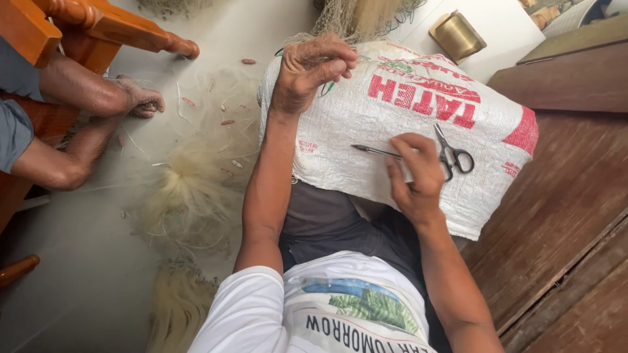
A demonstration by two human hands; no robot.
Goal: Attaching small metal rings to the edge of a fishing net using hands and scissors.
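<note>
The person sits with a white woven sack draped over the lap, its red and green print facing up. The left arm stretches forward, almost straight, from the white sleeve to the far edge of the sack. There the left hand is clenched, knuckles up and thumb pressed against the curled fingers, pinching fine strands of fishing net that rise from the sack's top edge toward the bunched net beyond. The wrist is bent slightly down.

The right arm comes in from the lower right, bent at the elbow, with the forearm angled up across the lap. The right hand rests on the middle of the sack, fingers curled around a thin dark netting needle whose pointed end sticks out to the left, lying flat against the cloth. Just beside that hand, on its right, a pair of small scissors lies on the sack, handles toward the person, blades pointing away.

On the pale floor to the left, a loose heap of pale net spreads out, dotted with small reddish floats. Further left, another person's bare legs and foot rest by a wooden chair. Dark wooden boards lie to the right.
</note>
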